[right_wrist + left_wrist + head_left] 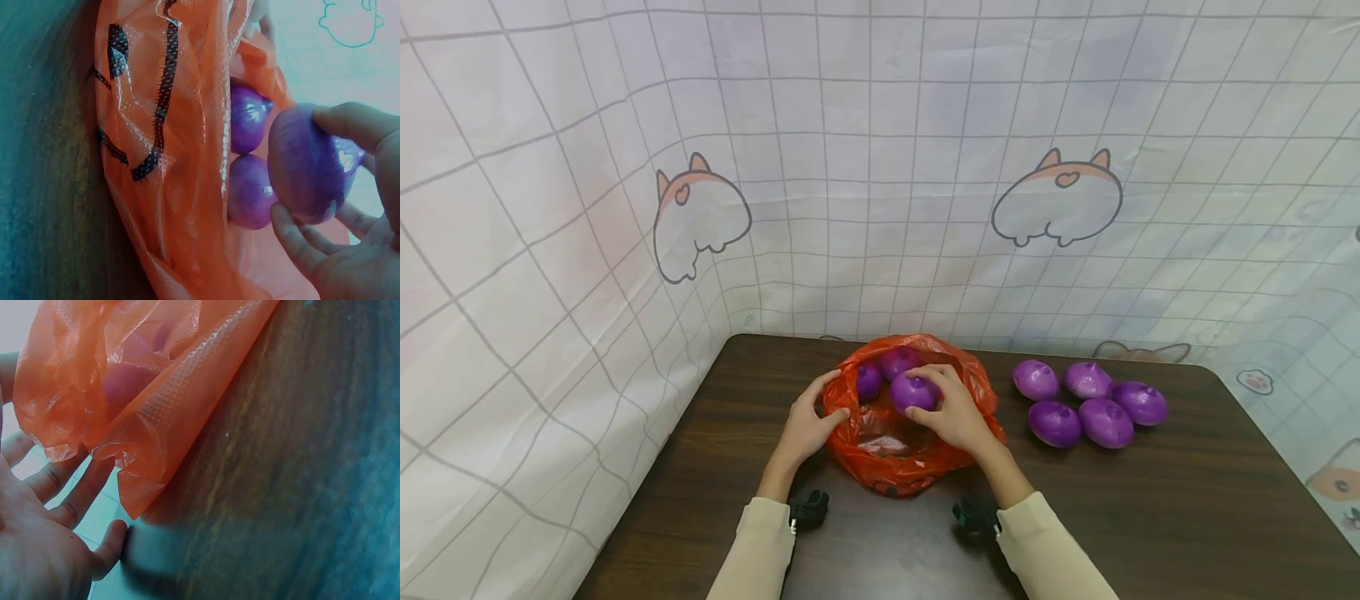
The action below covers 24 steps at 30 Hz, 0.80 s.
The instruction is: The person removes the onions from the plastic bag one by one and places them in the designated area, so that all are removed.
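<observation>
A red plastic bag (887, 475) with black print stands on the table, its mouth spread wide. At its left rim is my left hand (808, 429), thumb over the edge and fingers along the outside; the left wrist view shows the fingers behind the crinkled plastic (169, 406). My right hand (958, 412) grips a shiny purple onion (306, 165) between thumb and fingers, over the bag's mouth. Two more purple onions, one (250, 119) above the other (250, 190) in the right wrist view, lie inside the bag.
Right of the bag, several purple onions (1105, 422) sit in a cluster on the dark wooden table (1187, 508). A white gridded cloth (880, 208) with cartoon animals hangs behind and at the sides. Dark devices (808, 508) are strapped at both wrists.
</observation>
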{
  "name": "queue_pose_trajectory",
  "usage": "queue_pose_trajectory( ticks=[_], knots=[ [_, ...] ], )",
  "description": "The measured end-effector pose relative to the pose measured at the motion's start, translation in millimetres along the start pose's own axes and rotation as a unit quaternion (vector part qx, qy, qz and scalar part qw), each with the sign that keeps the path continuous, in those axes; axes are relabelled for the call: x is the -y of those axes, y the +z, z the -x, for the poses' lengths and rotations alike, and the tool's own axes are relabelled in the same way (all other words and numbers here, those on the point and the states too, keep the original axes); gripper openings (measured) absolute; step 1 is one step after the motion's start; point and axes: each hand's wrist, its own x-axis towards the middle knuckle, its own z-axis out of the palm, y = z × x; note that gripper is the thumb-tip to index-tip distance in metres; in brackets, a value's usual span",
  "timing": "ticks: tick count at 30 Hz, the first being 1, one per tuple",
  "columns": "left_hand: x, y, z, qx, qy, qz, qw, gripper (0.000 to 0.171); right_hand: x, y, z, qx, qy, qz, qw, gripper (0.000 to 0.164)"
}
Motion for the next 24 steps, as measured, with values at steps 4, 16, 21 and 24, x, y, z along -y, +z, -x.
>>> queue_pose_trajectory(
  ticks=[4, 16, 21, 24],
  knots=[
    [0.1, -0.1, 1.0, 0.003, -0.002, 0.000, 1.0000, 0.065, 4.4, -3.6, 6.2, 0.010, -0.012, -0.018, 1.000, 0.050],
    [-0.2, -0.2, -0.5, 0.003, 0.007, -0.001, 1.0000, 0.065, 19.2, -20.4, 17.7, 0.015, -0.040, -0.066, 0.997, 0.051],
    [-0.5, -0.7, 0.4, 0.003, 0.003, -0.003, 1.0000, 0.065, 21.4, -28.8, 23.3, 0.007, -0.043, -0.063, 0.997, 0.052],
    [-0.7, -1.0, 0.9, 0.004, -0.002, -0.003, 1.0000, 0.065, 22.2, -34.8, 27.3, 0.000, -0.045, -0.059, 0.997, 0.053]
  ],
)
